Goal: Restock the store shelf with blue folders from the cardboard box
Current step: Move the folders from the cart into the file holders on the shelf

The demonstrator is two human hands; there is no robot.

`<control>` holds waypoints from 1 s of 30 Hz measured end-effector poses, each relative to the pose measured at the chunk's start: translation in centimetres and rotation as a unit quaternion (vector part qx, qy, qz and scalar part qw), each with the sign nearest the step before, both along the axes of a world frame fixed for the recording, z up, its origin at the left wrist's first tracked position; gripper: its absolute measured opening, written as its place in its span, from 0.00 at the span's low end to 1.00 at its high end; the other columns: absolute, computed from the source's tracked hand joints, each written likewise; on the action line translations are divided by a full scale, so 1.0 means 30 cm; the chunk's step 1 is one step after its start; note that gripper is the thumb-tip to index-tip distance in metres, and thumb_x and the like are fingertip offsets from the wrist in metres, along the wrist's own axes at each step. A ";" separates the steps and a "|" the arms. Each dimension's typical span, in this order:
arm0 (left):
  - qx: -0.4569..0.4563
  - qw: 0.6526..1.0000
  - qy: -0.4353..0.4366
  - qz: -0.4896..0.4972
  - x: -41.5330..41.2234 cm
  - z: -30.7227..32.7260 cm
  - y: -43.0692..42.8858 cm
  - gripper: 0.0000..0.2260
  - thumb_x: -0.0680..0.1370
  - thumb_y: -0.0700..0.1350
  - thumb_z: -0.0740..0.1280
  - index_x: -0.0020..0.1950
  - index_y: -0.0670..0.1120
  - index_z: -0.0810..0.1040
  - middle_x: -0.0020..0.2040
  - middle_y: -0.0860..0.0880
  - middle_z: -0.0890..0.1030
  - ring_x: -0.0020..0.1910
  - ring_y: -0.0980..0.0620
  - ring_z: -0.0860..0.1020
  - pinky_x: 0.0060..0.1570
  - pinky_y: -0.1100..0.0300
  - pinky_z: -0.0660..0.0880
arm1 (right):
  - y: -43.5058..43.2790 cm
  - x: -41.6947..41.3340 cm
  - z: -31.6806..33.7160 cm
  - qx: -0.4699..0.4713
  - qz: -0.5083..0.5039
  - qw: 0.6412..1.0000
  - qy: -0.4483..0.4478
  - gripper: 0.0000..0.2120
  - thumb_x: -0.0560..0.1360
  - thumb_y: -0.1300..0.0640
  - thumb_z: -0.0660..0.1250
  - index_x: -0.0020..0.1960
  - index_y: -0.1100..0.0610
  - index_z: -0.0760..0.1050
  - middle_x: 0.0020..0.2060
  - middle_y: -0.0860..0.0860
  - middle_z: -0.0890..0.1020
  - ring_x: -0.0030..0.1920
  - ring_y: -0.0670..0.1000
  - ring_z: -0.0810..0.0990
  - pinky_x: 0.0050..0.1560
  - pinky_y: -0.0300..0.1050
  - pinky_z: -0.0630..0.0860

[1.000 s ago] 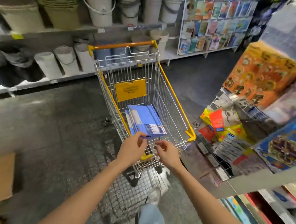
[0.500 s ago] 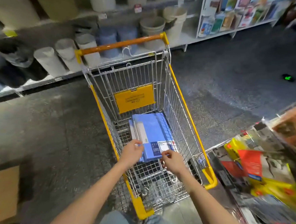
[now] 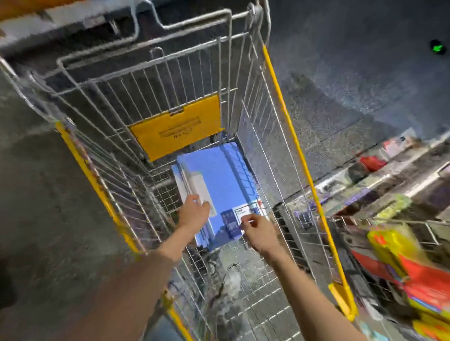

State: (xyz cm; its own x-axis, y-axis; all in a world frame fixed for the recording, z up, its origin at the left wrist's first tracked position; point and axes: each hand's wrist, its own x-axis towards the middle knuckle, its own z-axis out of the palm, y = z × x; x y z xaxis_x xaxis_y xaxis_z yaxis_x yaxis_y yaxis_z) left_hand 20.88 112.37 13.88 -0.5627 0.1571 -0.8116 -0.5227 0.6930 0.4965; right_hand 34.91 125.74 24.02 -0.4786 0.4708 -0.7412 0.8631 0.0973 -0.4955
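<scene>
L hand (image 3: 194, 213) gripped the near-left edge and R hand (image 3: 257, 231) pinched the near-right corner of the blue folders (image 3: 218, 175), which lay low in the cart (image 3: 290, 127) just ahead of me, long axis pointing away twd its yellow flap (image 3: 173, 129), neither hand nearer.

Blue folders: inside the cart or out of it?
Inside: the blue folders are between the cart walls, left hand and right hand holding their near end.

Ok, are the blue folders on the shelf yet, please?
No, the folders lie in the cart, held by the left hand and right hand.
</scene>
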 end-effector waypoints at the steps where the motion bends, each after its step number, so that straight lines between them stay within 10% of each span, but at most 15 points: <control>1: -0.001 1.000 -0.006 0.004 -0.026 0.011 0.024 0.19 0.70 0.50 0.70 0.58 0.48 0.72 0.62 0.35 0.80 0.57 0.34 0.80 0.58 0.43 0.78 | 0.003 -0.029 -0.022 0.000 0.004 1.000 -0.008 0.13 0.82 0.51 0.61 0.58 0.56 0.79 0.52 0.54 0.85 0.44 0.53 0.82 0.45 0.50 0.81; 5: -0.036 0.998 -0.002 -0.052 -0.120 0.047 0.088 0.25 0.83 0.47 0.64 0.77 0.37 0.64 0.75 0.36 0.69 0.72 0.37 0.69 0.68 0.51 0.66 | 0.021 -0.144 -0.142 0.005 0.022 0.999 -0.041 0.14 0.82 0.50 0.61 0.56 0.58 0.80 0.50 0.55 0.86 0.50 0.57 0.84 0.55 0.59 0.80; 14: -0.034 0.995 -0.074 0.056 -0.134 -0.087 0.136 0.42 0.74 0.53 0.66 0.82 0.40 0.51 0.81 0.38 0.57 0.78 0.39 0.60 0.76 0.47 0.59 | 0.013 -0.235 -0.295 -0.016 -0.002 0.997 -0.080 0.12 0.83 0.54 0.61 0.58 0.60 0.79 0.52 0.57 0.85 0.52 0.57 0.83 0.59 0.57 0.79; 21: -0.044 0.991 -0.079 0.099 -0.114 -0.092 0.167 0.31 0.82 0.46 0.64 0.82 0.40 0.55 0.79 0.40 0.64 0.72 0.36 0.70 0.70 0.46 0.69 | 0.032 -0.266 -0.322 -0.034 0.012 0.994 -0.098 0.15 0.84 0.56 0.58 0.64 0.64 0.75 0.56 0.57 0.83 0.54 0.54 0.81 0.52 0.42 0.78; 30: 0.034 0.983 -0.052 0.173 -0.136 -0.080 0.161 0.21 0.86 0.54 0.57 0.74 0.44 0.72 0.71 0.46 0.73 0.68 0.46 0.73 0.69 0.53 0.68 | 0.069 -0.298 -0.305 0.017 0.035 0.998 -0.047 0.21 0.79 0.46 0.67 0.69 0.55 0.73 0.58 0.53 0.82 0.57 0.56 0.81 0.60 0.51 0.76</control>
State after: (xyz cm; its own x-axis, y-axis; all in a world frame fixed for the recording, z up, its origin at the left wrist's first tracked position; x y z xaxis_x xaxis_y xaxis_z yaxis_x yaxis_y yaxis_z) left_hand 16.80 117.19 11.48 -0.5058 0.0265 -0.8623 -0.7719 0.4325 0.4660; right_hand 25.98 127.81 14.88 -0.4408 0.4643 -0.7682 0.8959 0.1754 -0.4081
